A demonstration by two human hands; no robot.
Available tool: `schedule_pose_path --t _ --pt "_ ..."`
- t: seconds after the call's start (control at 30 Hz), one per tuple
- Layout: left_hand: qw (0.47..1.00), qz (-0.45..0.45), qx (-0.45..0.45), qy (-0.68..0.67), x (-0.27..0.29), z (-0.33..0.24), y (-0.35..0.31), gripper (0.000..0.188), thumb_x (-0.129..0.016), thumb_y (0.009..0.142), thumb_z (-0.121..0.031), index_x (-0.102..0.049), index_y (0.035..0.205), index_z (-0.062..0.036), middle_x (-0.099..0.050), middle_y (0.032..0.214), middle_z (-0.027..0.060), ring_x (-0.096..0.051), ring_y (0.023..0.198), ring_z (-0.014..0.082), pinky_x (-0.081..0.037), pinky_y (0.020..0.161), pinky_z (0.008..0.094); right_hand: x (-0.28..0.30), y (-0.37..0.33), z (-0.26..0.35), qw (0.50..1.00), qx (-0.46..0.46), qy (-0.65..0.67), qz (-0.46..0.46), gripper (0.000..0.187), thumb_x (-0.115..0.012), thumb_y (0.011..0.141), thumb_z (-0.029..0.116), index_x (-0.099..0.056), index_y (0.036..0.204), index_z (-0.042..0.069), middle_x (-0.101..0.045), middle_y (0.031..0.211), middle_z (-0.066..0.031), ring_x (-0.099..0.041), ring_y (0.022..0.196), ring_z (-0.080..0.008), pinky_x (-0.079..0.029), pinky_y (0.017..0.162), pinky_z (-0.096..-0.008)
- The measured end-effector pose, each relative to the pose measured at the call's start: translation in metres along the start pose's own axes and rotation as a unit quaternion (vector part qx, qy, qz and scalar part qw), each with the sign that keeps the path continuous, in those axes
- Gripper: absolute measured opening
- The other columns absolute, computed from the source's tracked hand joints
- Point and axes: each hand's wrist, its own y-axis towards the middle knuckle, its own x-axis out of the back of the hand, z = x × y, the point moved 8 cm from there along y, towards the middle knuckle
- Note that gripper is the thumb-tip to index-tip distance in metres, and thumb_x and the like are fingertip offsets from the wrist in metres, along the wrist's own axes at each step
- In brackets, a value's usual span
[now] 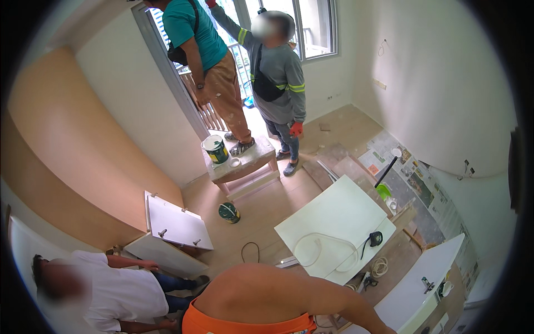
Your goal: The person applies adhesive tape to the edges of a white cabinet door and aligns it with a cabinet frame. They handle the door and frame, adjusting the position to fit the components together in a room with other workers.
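Bare right arm reaching down, hands unseen.

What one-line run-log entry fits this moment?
hands: out of view | nearest: bare-backed person | floor: white panel, paint can | bench: paint bucket

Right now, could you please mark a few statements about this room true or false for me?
1. A paint can stands on the wooden bench. True.
2. A second can lies on the floor below the bench. True.
3. The white panel leans upright against the wall. False: it lies flat.
4. The person on the bench wears a white shirt. False: the shirt is teal.
5. A cable lies on the white panel. True.
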Motion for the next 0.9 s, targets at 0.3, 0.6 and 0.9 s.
schedule_pose_path --t 0.3,0.6,0.9 --pt "0.998 0.015 0.034 -0.052 0.024 -0.003 -0.006 0.035 -0.069 0.076 -0.038 -0.071 0.059 -0.0071 -0.065 0.058 0.0171 -0.056 0.044 0.0298 -0.044 0.048 0.0484 0.015 -0.004 -0.007 1.0 -0.006 -0.007 -0.011 0.04 -0.064 0.101 0.02 -0.053 0.129 -0.006 -0.062 0.111 -0.0159 -0.066 0.097 -0.0242 -0.065 0.078 -0.0374" --pt "0.985 -0.045 0.015 -0.167 0.002 -0.011 -0.006 0.081 -0.055 0.055 -0.101 -0.078 0.063 -0.0243 -0.071 0.065 -0.0005 -0.068 0.066 0.0278 -0.048 0.064 0.0447 0.112 -0.048 -0.061 0.987 -0.068 0.014 -0.148 0.04 -0.065 0.101 0.02 -0.053 0.13 -0.005 -0.064 0.113 -0.0167 -0.067 0.098 -0.0243 -0.065 0.075 -0.0372" --pt "0.953 0.036 0.073 -0.293 0.024 0.0 -0.012 0.084 -0.064 0.062 -0.092 -0.07 0.056 -0.0079 -0.062 0.057 0.013 -0.065 0.064 0.0329 -0.049 0.064 0.0454 0.226 -0.15 -0.106 0.921 -0.135 0.068 -0.36 0.029 -0.068 0.098 0.013 -0.061 0.115 -0.009 -0.067 0.101 -0.0161 -0.068 0.085 -0.021 -0.065 0.065 -0.0356"
